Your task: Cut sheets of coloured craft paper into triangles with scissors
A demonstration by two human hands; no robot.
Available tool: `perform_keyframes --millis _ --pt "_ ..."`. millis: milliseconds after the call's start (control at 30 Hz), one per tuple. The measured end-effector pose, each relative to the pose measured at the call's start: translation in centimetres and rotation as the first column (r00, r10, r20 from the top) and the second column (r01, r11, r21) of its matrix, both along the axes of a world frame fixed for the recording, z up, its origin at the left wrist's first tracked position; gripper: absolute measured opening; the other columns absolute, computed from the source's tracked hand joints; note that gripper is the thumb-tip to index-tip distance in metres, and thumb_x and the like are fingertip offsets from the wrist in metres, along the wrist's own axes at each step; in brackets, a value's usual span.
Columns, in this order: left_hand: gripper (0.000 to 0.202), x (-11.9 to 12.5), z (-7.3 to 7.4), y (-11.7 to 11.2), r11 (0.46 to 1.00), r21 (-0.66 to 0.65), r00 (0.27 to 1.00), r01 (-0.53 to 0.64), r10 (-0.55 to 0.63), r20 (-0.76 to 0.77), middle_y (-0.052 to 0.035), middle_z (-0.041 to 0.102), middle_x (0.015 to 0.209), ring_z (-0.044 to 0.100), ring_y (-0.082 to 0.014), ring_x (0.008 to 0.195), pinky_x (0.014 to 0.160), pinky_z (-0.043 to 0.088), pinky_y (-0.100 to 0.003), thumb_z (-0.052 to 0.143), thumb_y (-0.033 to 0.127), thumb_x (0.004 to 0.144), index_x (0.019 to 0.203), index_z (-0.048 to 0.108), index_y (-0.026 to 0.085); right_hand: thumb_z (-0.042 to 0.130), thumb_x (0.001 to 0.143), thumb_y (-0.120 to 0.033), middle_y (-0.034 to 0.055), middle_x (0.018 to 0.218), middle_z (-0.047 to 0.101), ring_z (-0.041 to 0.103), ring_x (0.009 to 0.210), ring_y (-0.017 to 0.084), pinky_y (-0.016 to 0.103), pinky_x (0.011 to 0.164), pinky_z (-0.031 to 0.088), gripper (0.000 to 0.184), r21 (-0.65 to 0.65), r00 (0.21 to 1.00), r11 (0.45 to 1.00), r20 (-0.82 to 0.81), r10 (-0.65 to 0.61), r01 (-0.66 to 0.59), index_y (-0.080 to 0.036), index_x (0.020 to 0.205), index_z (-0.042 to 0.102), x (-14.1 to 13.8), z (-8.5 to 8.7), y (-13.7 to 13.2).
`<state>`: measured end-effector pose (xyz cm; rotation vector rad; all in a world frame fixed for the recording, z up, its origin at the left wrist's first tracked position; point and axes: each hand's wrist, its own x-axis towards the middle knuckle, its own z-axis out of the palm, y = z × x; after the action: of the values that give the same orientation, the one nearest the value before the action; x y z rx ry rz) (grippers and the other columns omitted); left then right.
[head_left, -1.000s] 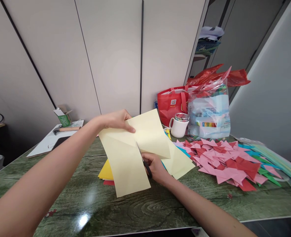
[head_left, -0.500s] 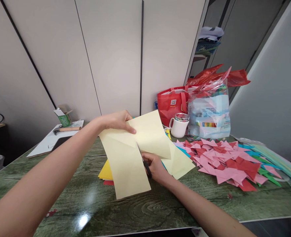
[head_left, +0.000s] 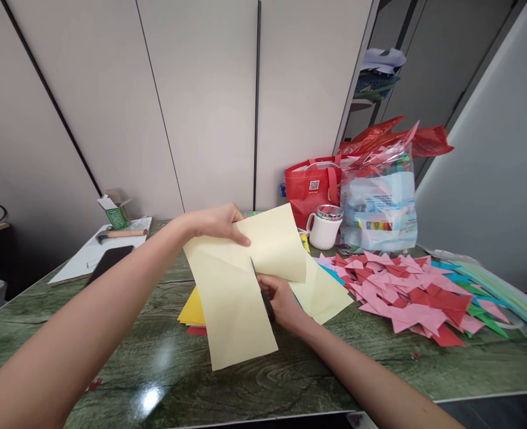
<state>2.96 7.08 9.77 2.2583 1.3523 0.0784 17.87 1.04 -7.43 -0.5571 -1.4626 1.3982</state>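
Note:
A pale yellow sheet of paper (head_left: 236, 316) is held up over the table, slit partway up from its near edge. My left hand (head_left: 221, 223) pinches its far edge, thumb on top. In my right hand (head_left: 281, 301) is a pair of black-handled scissors (head_left: 267, 305), their blades in the slit and mostly hidden by the paper. The part right of the slit curls upward. Beneath lie another pale yellow sheet (head_left: 326, 292) at the right and a yellow sheet (head_left: 192, 308) at the left, with a bit of red below it.
Pink and red folded paper pieces (head_left: 401, 286) are heaped at the right. Behind them stand a white mug (head_left: 324, 229), a red bag (head_left: 305, 193) and a filled plastic bag (head_left: 379, 208). At the left are a hammer (head_left: 122, 234), a green box (head_left: 117, 215) and a black phone-like object (head_left: 111, 259).
The held sheet has shifted slightly right and toward me, my left hand with it. The scissors look more closed, and the sheet's right part has drawn in a little.

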Motion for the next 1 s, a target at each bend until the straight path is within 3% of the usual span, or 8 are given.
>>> perform_keyframes --millis 400,1000 --pt "0.027 0.27 0.12 -0.30 1.000 -0.002 1.000 -0.021 0.021 -0.020 -0.0025 0.064 0.064 0.058 -0.0165 0.056 0.043 0.037 -0.024 0.065 0.043 0.057 0.065 0.059 0.018 0.070 0.061 -0.023 0.0013 0.075 0.069 0.062 0.062 0.015 0.026 0.058 0.048 0.022 -0.015 1.000 1.000 -0.007 0.011 -0.011 -0.015 0.081 0.066 0.21 -0.52 0.27" --pt "0.032 0.10 0.00 0.12 1.000 -0.011 1.000 -0.018 0.018 -0.025 -0.0036 0.065 0.067 0.059 -0.0167 0.056 0.041 0.037 -0.023 0.065 0.047 0.056 0.067 0.058 0.018 0.070 0.058 -0.026 -0.0035 0.056 0.061 0.052 0.049 0.010 0.022 0.050 0.042 0.015 -0.041 0.998 0.998 0.005 -0.055 0.055 -0.015 0.064 0.062 0.09 -0.57 0.32"
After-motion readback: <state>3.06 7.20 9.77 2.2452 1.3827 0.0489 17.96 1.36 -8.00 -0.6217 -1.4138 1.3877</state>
